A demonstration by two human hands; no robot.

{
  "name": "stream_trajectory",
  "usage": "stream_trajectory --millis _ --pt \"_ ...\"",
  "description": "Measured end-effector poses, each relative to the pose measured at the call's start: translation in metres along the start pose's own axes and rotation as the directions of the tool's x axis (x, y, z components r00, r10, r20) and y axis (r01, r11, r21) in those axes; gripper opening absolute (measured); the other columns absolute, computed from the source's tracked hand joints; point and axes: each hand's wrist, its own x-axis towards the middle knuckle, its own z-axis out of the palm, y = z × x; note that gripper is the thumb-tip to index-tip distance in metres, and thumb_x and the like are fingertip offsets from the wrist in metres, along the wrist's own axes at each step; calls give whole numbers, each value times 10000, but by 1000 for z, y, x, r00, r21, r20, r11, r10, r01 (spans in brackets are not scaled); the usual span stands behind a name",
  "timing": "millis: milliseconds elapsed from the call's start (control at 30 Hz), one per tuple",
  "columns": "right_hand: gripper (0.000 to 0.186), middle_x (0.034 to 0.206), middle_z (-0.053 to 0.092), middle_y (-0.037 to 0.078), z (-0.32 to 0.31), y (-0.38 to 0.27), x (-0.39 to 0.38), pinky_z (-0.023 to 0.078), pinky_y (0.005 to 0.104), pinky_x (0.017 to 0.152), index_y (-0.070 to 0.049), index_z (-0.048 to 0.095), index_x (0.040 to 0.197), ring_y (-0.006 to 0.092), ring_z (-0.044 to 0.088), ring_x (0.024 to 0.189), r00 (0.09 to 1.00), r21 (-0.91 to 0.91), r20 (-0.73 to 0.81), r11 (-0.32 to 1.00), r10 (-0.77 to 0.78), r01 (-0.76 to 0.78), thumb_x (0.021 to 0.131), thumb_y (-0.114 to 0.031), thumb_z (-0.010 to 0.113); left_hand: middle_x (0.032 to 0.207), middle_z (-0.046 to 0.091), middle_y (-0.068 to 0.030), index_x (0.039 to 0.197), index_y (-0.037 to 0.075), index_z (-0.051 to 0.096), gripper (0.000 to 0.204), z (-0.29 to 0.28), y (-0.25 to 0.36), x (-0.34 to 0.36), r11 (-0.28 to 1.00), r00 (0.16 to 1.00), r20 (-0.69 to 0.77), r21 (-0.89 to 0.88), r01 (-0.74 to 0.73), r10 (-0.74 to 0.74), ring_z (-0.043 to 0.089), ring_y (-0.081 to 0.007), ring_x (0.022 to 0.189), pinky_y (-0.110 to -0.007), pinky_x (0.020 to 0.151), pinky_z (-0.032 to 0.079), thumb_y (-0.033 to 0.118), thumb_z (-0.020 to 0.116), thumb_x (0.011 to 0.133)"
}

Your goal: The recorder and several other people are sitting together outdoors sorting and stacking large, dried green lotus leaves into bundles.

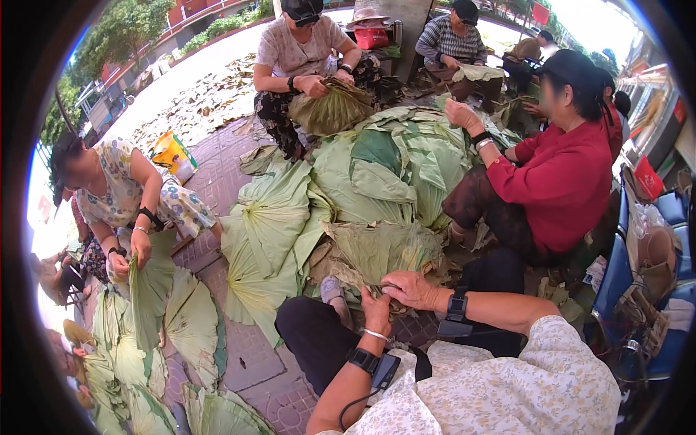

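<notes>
My left hand (375,313) and my right hand (416,290) are close together in front of my knees. Both have their fingers closed at the near edge of a dull, wrinkled lotus leaf (384,252), which spreads away from me. My fingertips are partly hidden, and the leaf's near edge is bunched up beneath them. Just beyond it rises a big heap of pale green lotus leaves (362,190), with a darker green leaf (377,148) on top. Left of the heap, broad flat leaves (270,232) overlap on the paving.
Several people sit around the heap handling leaves. One in a red top (554,188) is close on my right; another in a floral top (116,174) is at the left. More leaves (192,319) cover the left paving. Blue chairs (620,272) holding bags stand at the right.
</notes>
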Motion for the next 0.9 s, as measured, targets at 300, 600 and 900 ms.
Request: stream_trajectory --millis 300,600,900 --pt "238 906 580 152 -4 -2 -10 453 364 713 -6 547 975 311 558 810 997 84 -55 995 60 -55 810 -175 570 1013 534 -84 1117 46 395 418 8 17 -2 986 999 -11 -166 30 -32 557 -187 854 -286 691 474 -90 464 728" --pt "285 987 561 124 -4 2 -14 409 354 801 -18 566 997 284 497 890 993 58 -44 993 -105 108 833 -251 554 998 520 -80 1053 46 412 391 7 19 -2 978 1000 -11 -209 -6 3 545 -188 858 -286 708 469 -76 464 685" --pt "285 1029 547 124 -9 8 -8 408 355 812 -5 546 1022 292 492 916 980 -19 14 980 -197 198 740 -47 553 958 538 -48 1073 72 458 419 0 18 2 960 1000 10 -281 2 1 545 -173 812 -278 696 464 -64 466 677"
